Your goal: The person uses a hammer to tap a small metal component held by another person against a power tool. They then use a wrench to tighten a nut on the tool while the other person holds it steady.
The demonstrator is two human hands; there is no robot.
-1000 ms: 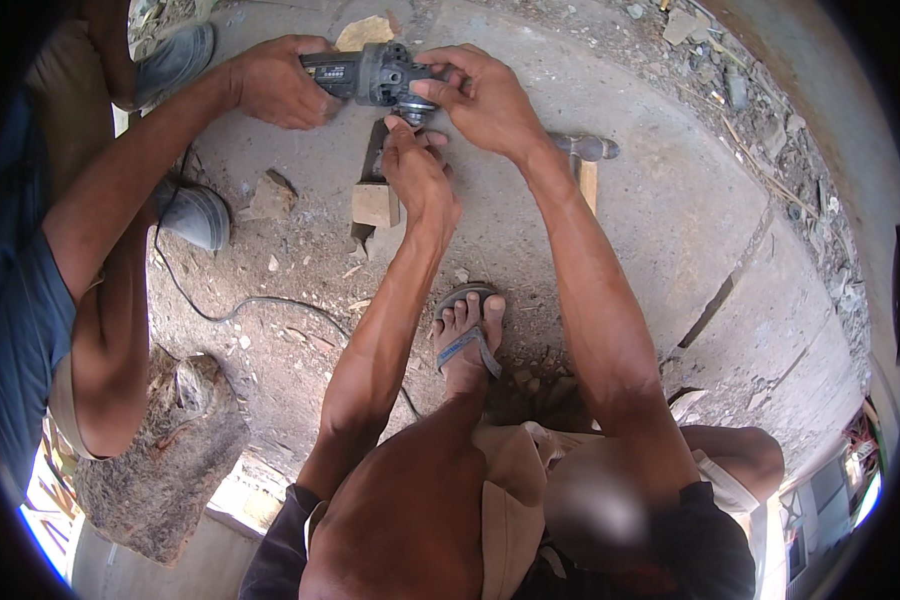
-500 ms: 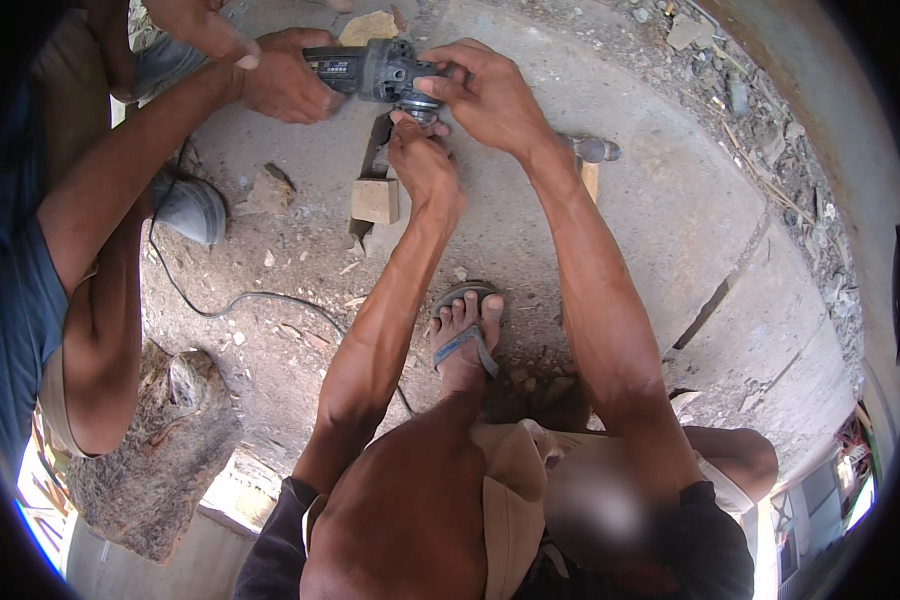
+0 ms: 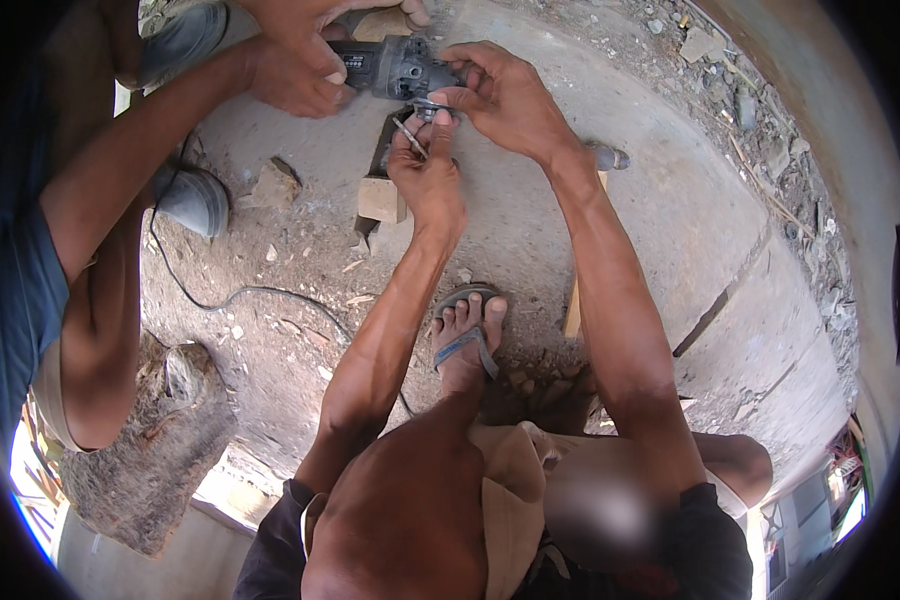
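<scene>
Grinder body [image 3: 395, 68] lies level near the top of my view, long axis left to right, head end toward the right. My right hand [image 3: 505, 100] pinches that head; my left hand [image 3: 428, 175] grips a thin metal tool [image 3: 410, 137] beneath it. A co-worker's hand [image 3: 295, 75] clasps the rear. Wooden block [image 3: 381, 198] sits below.

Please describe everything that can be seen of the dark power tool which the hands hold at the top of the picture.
The dark grey handheld power tool, apparently an angle grinder, has a plastic-looking body and a metal head. It is held above the dusty concrete ground, lying roughly level. Another person's hand grips its body from the left. The right hand touches its head, and the left hand brings a thin metal piece up from below. No disc can be made out.
</scene>
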